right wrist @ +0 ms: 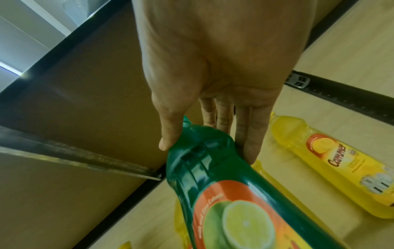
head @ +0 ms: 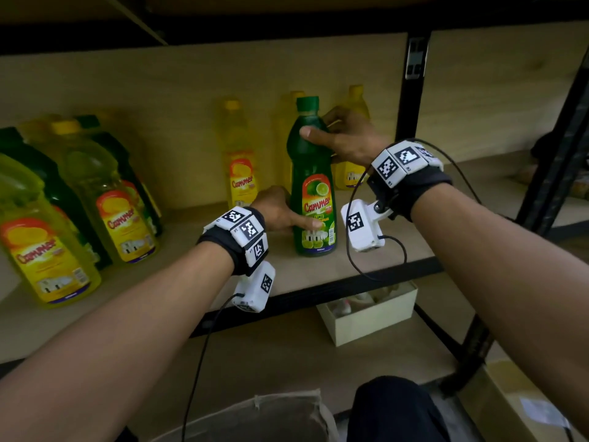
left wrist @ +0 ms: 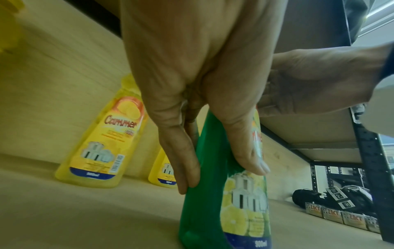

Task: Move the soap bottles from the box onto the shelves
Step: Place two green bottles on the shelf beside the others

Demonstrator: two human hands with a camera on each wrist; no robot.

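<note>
A green lime soap bottle (head: pixel 314 199) stands upright on the wooden shelf (head: pixel 178 275), in front of three yellow soap bottles (head: pixel 239 161). My left hand (head: pixel 283 215) grips its lower body, thumb across the label (left wrist: pixel 251 151) and fingers (left wrist: pixel 185 161) behind. My right hand (head: pixel 338 135) holds its shoulder just below the cap, thumb on the front and fingers (right wrist: pixel 249 134) round the back of the green bottle (right wrist: pixel 213 185). The bottle's base (left wrist: pixel 202 235) sits on the shelf board.
Larger yellow and green soap jugs (head: pixel 47 237) stand in rows at the shelf's left. A black upright post (head: pixel 411 100) rises behind on the right. A small open cardboard box (head: pixel 366 314) sits on the lower shelf. Small cartons (left wrist: pixel 336 215) line the far right.
</note>
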